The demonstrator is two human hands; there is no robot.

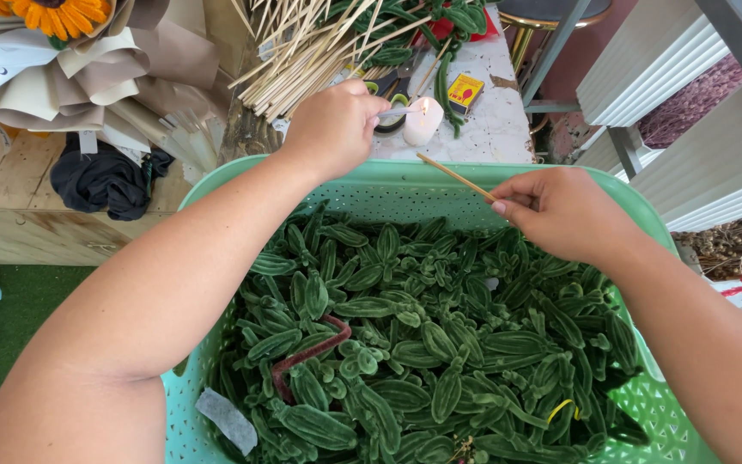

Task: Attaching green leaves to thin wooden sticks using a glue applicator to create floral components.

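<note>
A heap of bare wooden sticks (302, 51) lies over the desk's (495, 120) left edge. A small yellow-and-red box (465, 89) sits near the middle of the desk, green stems (405, 21) lie at its far edge. Left of the desk, wrapped bouquets (70, 69) with a sunflower (57, 13) rest above dark cloth (109, 180). Dried flowers (736, 241) lie at right.

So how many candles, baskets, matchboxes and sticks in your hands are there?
Lit white candle: 1
Mint-green plastic basket, full of fuzzy green leaves: 1
Yellow matchbox: 1
Thin wooden stick in the right hand: 1
Small pale stick the left hand holds at the flame: 1
Total: 5
</note>
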